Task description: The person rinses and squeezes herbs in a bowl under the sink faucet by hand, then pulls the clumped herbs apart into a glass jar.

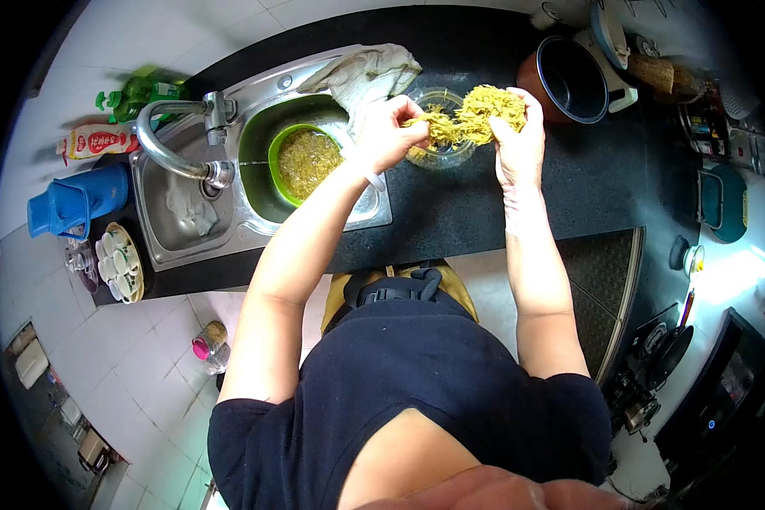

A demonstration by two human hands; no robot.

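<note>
My right hand (523, 140) grips a clump of yellow-green shredded vegetable (491, 112), perhaps pickled greens. With its fingers pinched, my left hand (388, 136) holds a smaller tuft of the same shreds (438, 127), close against the clump. Below both hands, a clear bowl (463, 157) stands on the black counter, partly hidden by the shreds. To the left, inside the sink, a bright green basin (274, 161) contains more shreds in liquid.
The steel sink (178, 255) has a curved faucet (149, 127). A grey cloth (374, 72) drapes over its back corner. Right of my hands stands a brown pot (531, 81) with a dark inside. A blue container (93, 200) and a cup tray (132, 285) are at the left end.
</note>
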